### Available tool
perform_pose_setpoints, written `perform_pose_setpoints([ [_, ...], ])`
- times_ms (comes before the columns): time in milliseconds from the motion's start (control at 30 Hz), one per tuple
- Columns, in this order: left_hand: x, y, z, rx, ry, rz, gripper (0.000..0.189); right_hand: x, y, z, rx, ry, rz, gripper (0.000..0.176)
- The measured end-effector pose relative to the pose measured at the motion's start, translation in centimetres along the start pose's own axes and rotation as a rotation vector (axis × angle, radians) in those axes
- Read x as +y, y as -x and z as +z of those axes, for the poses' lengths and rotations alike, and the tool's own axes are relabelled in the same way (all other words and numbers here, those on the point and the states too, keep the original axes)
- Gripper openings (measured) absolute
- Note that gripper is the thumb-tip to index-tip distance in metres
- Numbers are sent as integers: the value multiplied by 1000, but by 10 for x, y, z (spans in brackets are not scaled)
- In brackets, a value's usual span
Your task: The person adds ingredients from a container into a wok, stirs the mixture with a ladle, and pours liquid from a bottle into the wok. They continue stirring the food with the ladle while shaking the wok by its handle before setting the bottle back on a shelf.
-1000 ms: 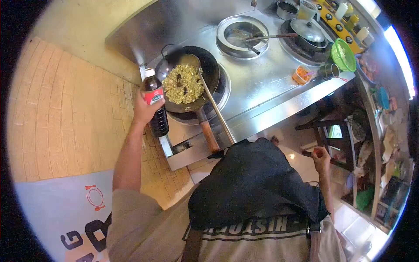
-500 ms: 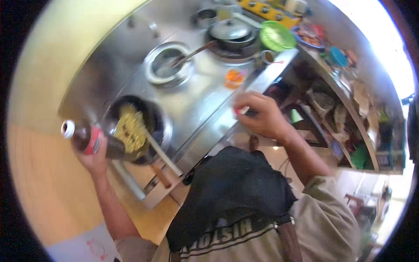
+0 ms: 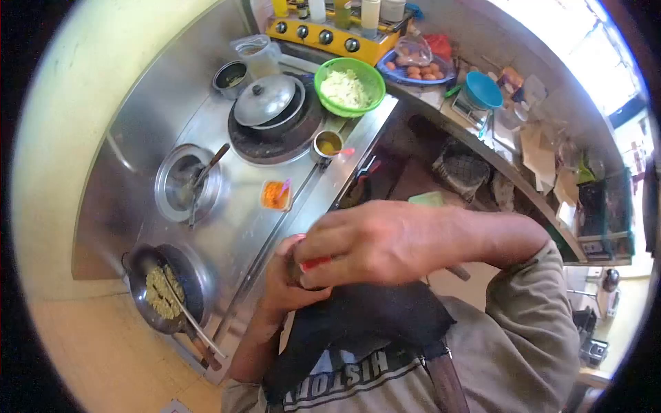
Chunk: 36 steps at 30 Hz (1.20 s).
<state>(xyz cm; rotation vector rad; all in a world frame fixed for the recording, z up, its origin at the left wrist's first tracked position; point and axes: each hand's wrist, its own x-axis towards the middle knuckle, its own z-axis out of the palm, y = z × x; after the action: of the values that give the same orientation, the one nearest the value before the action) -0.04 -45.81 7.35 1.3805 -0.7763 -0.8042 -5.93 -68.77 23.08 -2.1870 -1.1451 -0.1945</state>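
Observation:
Both hands meet in front of my chest. My left hand [image 3: 279, 283] is wrapped round a bottle, which the hands now mostly hide. My right hand [image 3: 372, 241] lies across the top of it, fingers curled down, with a bit of red [image 3: 315, 263] showing between them. To the left, a dark wok [image 3: 200, 286] holds yellowish noodle-like food [image 3: 160, 297], and a metal turner [image 3: 186, 310] rests in it. Nearest ahead of the hands on the steel counter [image 3: 241, 237] is a small tub of orange food [image 3: 275, 195] with a pink spoon.
A metal pot [image 3: 162, 189] with a wooden-handled ladle [image 3: 213, 164] sits in the counter. Behind it are a lidded pan [image 3: 265, 103], a green basin [image 3: 375, 96] of shredded vegetable and a metal cup [image 3: 320, 153]. Eggs in a blue basket [image 3: 441, 77] and a turquoise bowl [image 3: 483, 90] line the right shelf.
My left hand has brought the bottle from beside the wok to my chest. My right hand, which held a red cap apart, has come over onto the bottle. The view has swung right.

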Motion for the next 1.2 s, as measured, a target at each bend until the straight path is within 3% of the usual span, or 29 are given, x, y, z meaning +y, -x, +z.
perform_pose_setpoints([
  [67, 13, -36, 16, -134, 61, 58, 95, -3, 22, -21, -26, 72, 45, 24],
  [133, 27, -52, 24, -164, -71, 170, 93, -11, 32, -26, -39, 151, 80, 25],
  [333, 17, -86, 44, -265, -179, 343, 90, -39, 45, -31, -200, 280, 783, 21],
  [433, 20, -105, 49, -292, -204, 352, 89, -40, 59, -41, 86, 219, 598, 25],
  [533, 19, -138, 58, -257, -220, 400, 88, -23, 76, -64, -82, 329, 564, 28],
  [667, 4, -200, 67, -168, -362, 392, 88, 21, 87, -101, -156, 275, 948, 26],
  [767, 9, -249, 88, -120, -358, 368, 84, 58, 120, -119, -33, 268, 975, 31],
  [867, 20, -303, 109, -167, -111, 260, 82, 101, 156, -125, 381, 271, 1011, 37],
  [900, 21, -320, 112, -145, -91, 274, 83, 113, 172, -130, 438, 96, 1133, 53],
  [967, 21, -358, 124, -122, -48, 311, 84, 152, 235, -97, 839, -363, 883, 78],
  [1033, 15, -406, 135, -134, -51, 376, 89, 177, 262, -70, 808, -353, 980, 99],
  [1067, 13, -429, 142, -146, -56, 404, 91, 199, 260, -58, 923, -304, 829, 94],
  [1133, 30, -463, 167, -183, -49, 479, 92, 236, 271, -70, 1075, -144, 802, 86],
  [1167, 29, -483, 175, -114, -257, 560, 93, 256, 274, -83, 1146, -61, 784, 82],
  [1200, 33, -509, 186, -190, -170, 586, 90, 263, 270, -105, 1265, -73, 785, 76],
])
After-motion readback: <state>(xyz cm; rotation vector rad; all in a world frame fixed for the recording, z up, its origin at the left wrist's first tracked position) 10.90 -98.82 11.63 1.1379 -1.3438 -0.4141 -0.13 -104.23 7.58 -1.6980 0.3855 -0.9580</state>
